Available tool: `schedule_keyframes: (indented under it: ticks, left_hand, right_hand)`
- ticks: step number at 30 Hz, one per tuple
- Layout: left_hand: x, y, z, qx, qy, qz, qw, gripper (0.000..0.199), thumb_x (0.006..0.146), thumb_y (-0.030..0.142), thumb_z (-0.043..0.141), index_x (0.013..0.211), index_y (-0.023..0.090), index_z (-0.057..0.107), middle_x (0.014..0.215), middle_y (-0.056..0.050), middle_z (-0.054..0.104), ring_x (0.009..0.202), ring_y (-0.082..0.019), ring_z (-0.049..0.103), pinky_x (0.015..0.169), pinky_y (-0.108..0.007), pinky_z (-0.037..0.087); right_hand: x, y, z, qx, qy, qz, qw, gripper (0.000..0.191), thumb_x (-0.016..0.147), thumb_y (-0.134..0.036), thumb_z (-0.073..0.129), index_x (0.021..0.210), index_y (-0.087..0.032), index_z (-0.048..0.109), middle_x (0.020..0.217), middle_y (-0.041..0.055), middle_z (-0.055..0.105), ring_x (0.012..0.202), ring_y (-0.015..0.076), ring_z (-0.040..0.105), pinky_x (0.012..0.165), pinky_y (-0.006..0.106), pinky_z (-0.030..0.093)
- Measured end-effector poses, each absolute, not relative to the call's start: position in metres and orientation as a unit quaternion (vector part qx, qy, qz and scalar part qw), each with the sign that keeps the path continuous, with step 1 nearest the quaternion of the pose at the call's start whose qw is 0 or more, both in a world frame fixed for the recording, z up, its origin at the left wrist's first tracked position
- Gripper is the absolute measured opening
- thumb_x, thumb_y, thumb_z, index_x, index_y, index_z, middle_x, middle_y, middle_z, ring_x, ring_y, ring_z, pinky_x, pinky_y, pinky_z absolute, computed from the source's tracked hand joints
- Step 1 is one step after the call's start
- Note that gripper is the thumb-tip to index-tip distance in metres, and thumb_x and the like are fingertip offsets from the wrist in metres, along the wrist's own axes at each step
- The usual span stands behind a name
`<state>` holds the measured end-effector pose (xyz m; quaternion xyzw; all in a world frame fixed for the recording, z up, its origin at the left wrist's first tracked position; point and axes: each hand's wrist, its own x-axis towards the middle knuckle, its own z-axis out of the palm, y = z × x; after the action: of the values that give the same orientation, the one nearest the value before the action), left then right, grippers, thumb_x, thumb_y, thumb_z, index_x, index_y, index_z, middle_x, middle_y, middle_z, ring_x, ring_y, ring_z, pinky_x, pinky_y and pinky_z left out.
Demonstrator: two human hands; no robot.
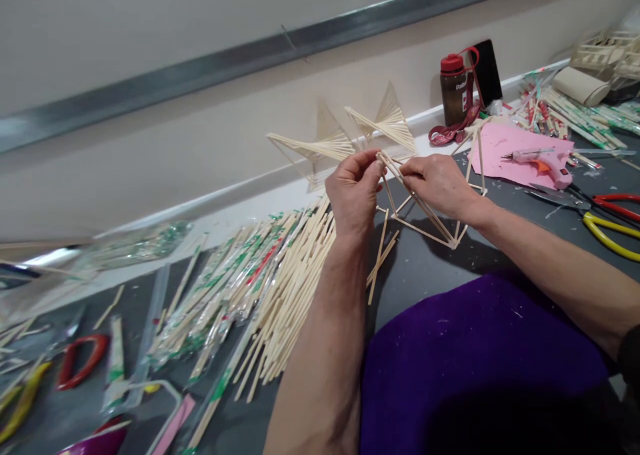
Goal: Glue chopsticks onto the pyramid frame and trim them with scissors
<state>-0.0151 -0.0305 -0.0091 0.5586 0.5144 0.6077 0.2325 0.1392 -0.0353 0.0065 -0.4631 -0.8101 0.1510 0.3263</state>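
– Grey worktop (417, 275), pale wall (215, 141) along its back edge. Left to right?
– Loose sticks (293, 295) piled toward the back edge. Stick frame (435, 219) held mid-worktop.
– Fingers?
– Frame's top corner pinched by left hand (353, 188); sticks gripped just beside it by right hand (440, 183).
– Further right?
– Glue gun (543, 161) laid on pink sheet (487, 145), toward back edge.

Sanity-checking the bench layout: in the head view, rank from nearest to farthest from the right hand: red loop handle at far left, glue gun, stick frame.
From the right hand:
1. Stick frame: at its fingers.
2. Glue gun: to its right, on the pink sheet.
3. Red loop handle: far left.
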Motion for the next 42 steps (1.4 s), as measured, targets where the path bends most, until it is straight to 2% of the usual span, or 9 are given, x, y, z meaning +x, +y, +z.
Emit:
schedule_keyframes:
  ticks: [14,23,29,33,42]
  left_hand:
    - [-0.0149,-0.0304,-0.0081,0.556,0.515,0.609,0.235,0.021,0.077,0.027,0.07,0.095,0.019,0.074,0.083,-0.002,0.074,0.077,-0.016,0.071,0.059,-0.024,0.057]
    - [-0.0146,-0.0304,-0.0081,0.555,0.514,0.61,0.237,0.019,0.078,0.024,0.069,0.095,0.019,0.074,0.082,-0.002,0.073,0.076,-0.016,0.071,0.059,-0.024,0.055]
    - [-0.015,-0.0292,-0.009,0.555,0.504,0.616,0.243,0.023,0.075,0.031,0.071,0.094,0.018,0.073,0.081,-0.001,0.073,0.075,-0.016,0.07,0.056,-0.021,0.054]
    - [-0.0151,-0.0296,-0.008,0.556,0.504,0.614,0.246,0.022,0.074,0.029,0.07,0.093,0.019,0.074,0.082,-0.002,0.072,0.075,-0.015,0.07,0.055,-0.021,0.054]
    - [-0.0151,-0.0297,-0.0071,0.554,0.5,0.615,0.255,0.017,0.075,0.024,0.07,0.091,0.02,0.075,0.08,-0.002,0.072,0.073,-0.015,0.069,0.054,-0.02,0.054]
  right_hand:
    - [0.1391,-0.0345,0.007,-0.452,-0.814,0.165,0.327,0.031,0.09,-0.012,0.049,0.093,-0.017,0.079,0.078,0.0037,0.07,0.072,0.0145,0.056,0.069,0.027,0.036]
    - [0.1394,-0.0357,0.0091,-0.456,-0.816,0.161,0.317,0.029,0.09,-0.013,0.049,0.085,-0.016,0.077,0.072,0.0024,0.064,0.068,0.0135,0.05,0.066,0.028,0.031]
    - [0.1394,-0.0361,0.0092,-0.452,-0.814,0.169,0.323,0.027,0.089,-0.013,0.049,0.08,-0.015,0.074,0.068,0.0009,0.058,0.066,0.0122,0.045,0.065,0.027,0.029]
    - [0.1399,-0.0361,0.0105,-0.453,-0.813,0.179,0.318,0.026,0.088,-0.012,0.049,0.076,-0.014,0.072,0.065,0.0005,0.055,0.064,0.012,0.044,0.064,0.027,0.028]
    - [0.1411,-0.0353,0.0126,-0.456,-0.816,0.182,0.304,0.029,0.088,-0.013,0.048,0.086,-0.015,0.077,0.069,0.002,0.061,0.066,0.0129,0.046,0.067,0.028,0.029]
